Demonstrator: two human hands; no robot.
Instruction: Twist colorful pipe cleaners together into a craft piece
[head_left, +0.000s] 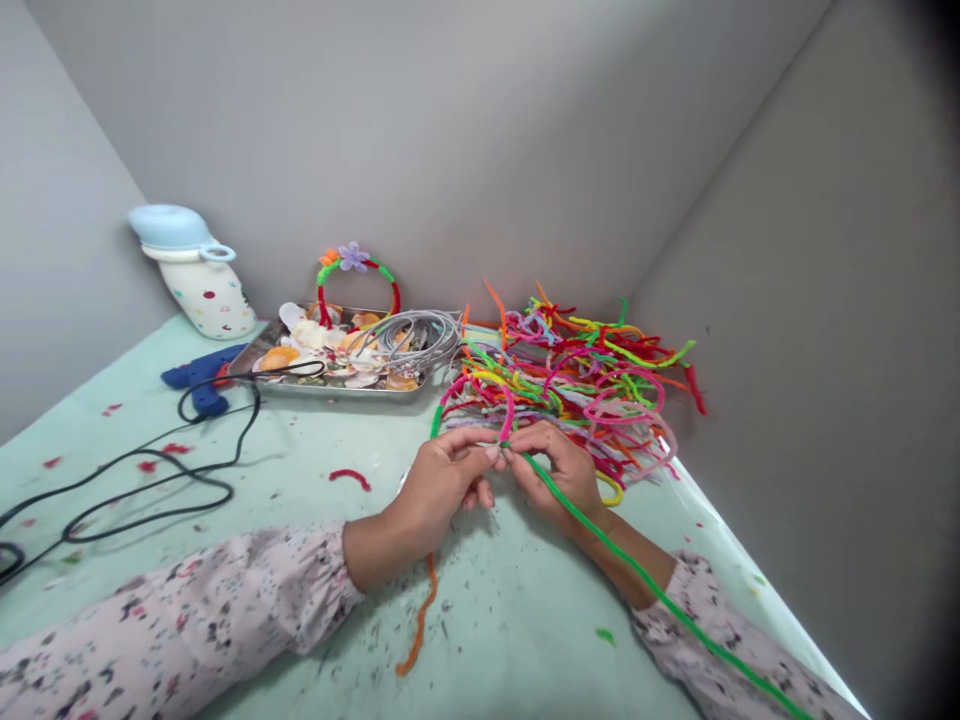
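My left hand (454,475) is closed in a pinch on the end of a curved band wrapped in pipe cleaners (508,410), with pink, yellow and green sections. Fingertips of my right hand (555,470) meet it there, closed on a long green pipe cleaner (622,558). From that pinch, the green strand runs across my right forearm toward the lower right. Below my left hand, an orange pipe cleaner (425,620) dangles or lies toward the front. The exact wrapping point is partly hidden by the fingers.
Beyond my hands lies a heap of multicoloured pipe cleaners (577,360). Left of it, a metal tray (337,393) holds round pieces, coiled grey wire (424,338) and a flower-decorated hoop (395,290). A blue glue gun (206,375), its black cord (225,490) and a white bottle (206,295) stand farther left.
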